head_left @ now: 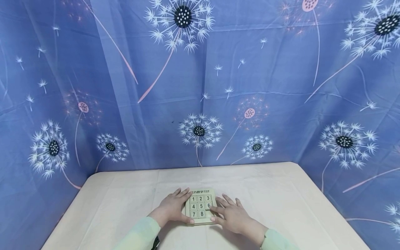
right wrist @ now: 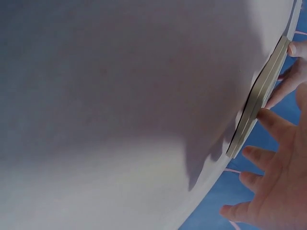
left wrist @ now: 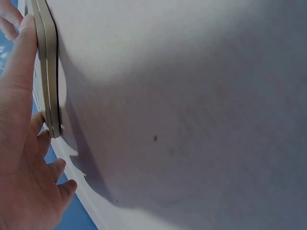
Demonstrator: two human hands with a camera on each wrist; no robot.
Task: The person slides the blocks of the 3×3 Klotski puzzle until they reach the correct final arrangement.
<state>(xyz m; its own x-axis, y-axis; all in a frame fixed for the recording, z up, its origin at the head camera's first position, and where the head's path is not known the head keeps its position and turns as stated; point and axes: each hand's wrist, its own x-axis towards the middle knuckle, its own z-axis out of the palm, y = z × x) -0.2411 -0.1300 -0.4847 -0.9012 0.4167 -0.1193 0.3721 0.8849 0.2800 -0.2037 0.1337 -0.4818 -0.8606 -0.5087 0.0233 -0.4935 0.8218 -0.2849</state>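
Observation:
A pale green sliding number puzzle lies flat on the table, its tiles 1 to 8 in order and the lower right slot bare. My left hand holds its left side, the thumb at the near left corner and fingertips along the far left edge. With straight, spread fingers, my right hand touches its right side. The right index fingertip lies on the 6 tile, partly covering it; the right thumb tip is near the bare slot. Both wrist views show the puzzle edge-on, as a thick layered board.
The table has a pale cover and rounded far corners. Blue cloth printed with dandelions hangs behind it and along both sides. Part of a small black object shows beside the left sleeve.

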